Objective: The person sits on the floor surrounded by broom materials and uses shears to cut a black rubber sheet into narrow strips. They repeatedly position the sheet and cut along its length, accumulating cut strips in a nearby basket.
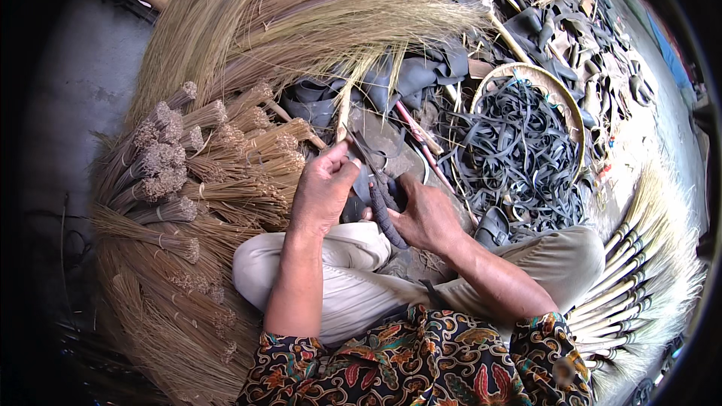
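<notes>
My right hand (427,214) grips a pair of scissors (385,207) whose handles are wrapped in dark strip. The blades point up and to the left, toward my left fingertips. With thumb and fingers pinched together, my left hand (325,184) holds a thin black rubber strip (378,155) beside the blades. Part of that strip curls to the right of them; its other end is hidden. Both hands are above my crossed legs, close to each other.
Bundled straw stalks (162,158) are piled at my left, with long grass (301,15) beyond. A round woven tray (565,98) of black rubber strips stands to the right. Rubber scraps (587,53) cover the far right. Finished grass brooms (624,278) fan out at near right.
</notes>
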The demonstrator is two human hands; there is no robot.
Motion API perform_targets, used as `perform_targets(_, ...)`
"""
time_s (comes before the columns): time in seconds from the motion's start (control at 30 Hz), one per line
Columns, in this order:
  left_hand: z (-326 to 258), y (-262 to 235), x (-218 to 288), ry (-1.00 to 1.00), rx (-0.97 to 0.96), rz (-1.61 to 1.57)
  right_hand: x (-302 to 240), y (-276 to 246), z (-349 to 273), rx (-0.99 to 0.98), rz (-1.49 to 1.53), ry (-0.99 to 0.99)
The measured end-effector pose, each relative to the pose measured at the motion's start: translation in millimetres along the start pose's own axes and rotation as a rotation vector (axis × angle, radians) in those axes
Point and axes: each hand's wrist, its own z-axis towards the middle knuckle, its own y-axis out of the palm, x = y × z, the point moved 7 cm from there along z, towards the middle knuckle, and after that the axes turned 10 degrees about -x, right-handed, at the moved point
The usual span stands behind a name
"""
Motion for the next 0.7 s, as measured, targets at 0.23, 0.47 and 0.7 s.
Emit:
perform_targets(0.23,-1.4,-16.5,-8.5,-0.116,0.031,0.379,12.3,10.1,6.2,-0.119,0.097,0.056)
perform_targets(0.47,-1.6,-16.2,2.6,-0.031,0.063,0.053,8.7,4.1,6.9,0.061,0.405,-0.199)
perform_targets(0.7,2.1,14.4,-3.0,0.064,-0.063,-0.054,3.7,0.5,9.5,0.067,0.782,-0.249)
